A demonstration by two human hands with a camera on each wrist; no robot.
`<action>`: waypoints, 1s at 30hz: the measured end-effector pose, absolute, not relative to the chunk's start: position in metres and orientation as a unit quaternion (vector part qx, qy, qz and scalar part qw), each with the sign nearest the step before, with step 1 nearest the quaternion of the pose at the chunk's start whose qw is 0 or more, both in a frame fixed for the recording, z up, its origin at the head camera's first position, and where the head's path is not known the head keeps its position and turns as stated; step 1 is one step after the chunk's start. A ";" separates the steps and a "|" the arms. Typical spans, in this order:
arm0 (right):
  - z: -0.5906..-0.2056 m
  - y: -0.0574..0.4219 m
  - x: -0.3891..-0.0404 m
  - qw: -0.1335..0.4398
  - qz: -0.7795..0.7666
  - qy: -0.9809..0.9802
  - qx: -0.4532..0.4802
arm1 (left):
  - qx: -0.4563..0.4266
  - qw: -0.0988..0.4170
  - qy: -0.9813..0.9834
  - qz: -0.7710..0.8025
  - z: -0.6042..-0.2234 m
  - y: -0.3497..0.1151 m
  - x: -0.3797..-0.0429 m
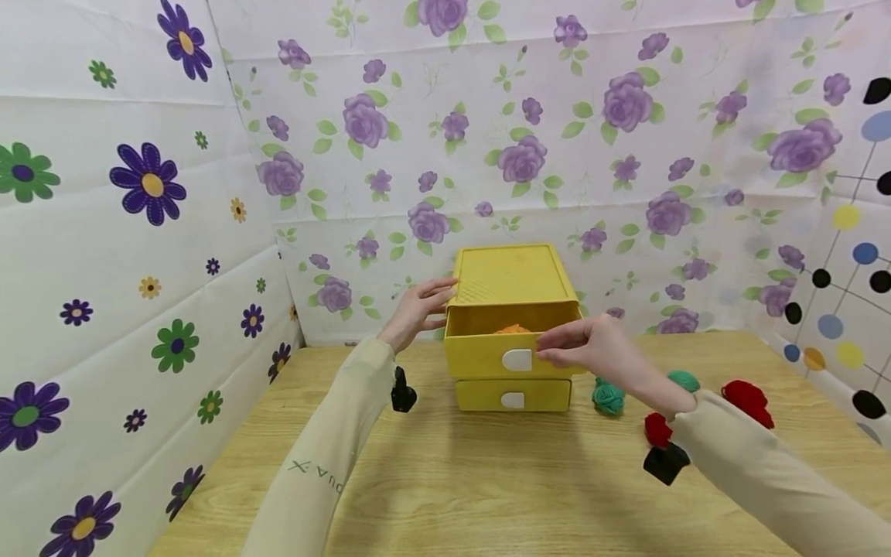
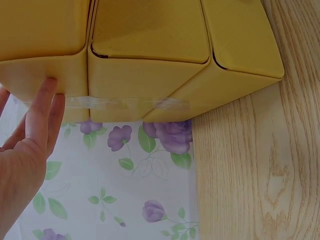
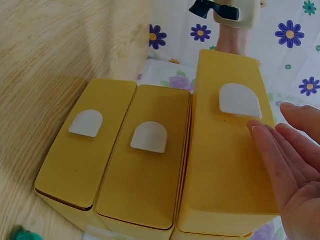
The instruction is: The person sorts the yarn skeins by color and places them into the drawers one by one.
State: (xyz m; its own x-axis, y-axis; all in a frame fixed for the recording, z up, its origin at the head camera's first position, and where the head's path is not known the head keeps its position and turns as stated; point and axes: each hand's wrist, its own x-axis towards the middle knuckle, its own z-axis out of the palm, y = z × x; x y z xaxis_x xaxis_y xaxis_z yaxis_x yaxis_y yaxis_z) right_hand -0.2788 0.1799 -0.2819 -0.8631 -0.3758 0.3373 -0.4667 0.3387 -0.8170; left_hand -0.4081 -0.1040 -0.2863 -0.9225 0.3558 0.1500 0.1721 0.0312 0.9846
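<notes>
A yellow drawer cabinet (image 1: 515,275) stands at the back of the table, its top drawer (image 1: 480,354) pulled out. Part of an orange yarn ball (image 1: 513,329) shows inside. White tab handles are on the drawer fronts; the top one (image 3: 240,101) is beside my right hand (image 1: 592,348). The fingers of that hand are fairly straight, with fingertips at the drawer front near the tab. My left hand (image 1: 420,309) rests its fingertips against the cabinet's side, fingers extended, as the left wrist view also shows. Two lower drawers (image 3: 149,165) are closed.
On the wooden table (image 1: 445,480), right of the cabinet, lie green yarn balls (image 1: 609,397) and red yarn balls (image 1: 748,402), partly behind my right arm. Flowered cloth (image 1: 390,193) hangs behind and at the left; dotted cloth (image 1: 845,255) hangs at the right.
</notes>
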 end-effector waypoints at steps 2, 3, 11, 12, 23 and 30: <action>-0.285 0.180 -0.279 0.044 0.517 -0.815 0.260 | 0.183 0.070 0.714 0.672 -0.286 -0.104 -0.408; -0.287 0.179 -0.279 0.046 0.515 -0.814 0.263 | 0.182 0.072 0.714 0.672 -0.286 -0.104 -0.407; -0.304 0.173 -0.280 0.101 0.501 -0.809 0.291 | 0.189 0.088 0.716 0.667 -0.273 -0.103 -0.391; -0.305 0.172 -0.280 0.104 0.507 -0.805 0.289 | 0.190 0.087 0.717 0.665 -0.271 -0.103 -0.390; -0.318 0.159 -0.277 0.151 0.547 -0.784 0.253 | 0.193 0.080 0.720 0.662 -0.269 -0.104 -0.386; -0.312 0.152 -0.269 0.179 0.547 -0.778 0.252 | 0.192 0.082 0.722 0.660 -0.269 -0.104 -0.386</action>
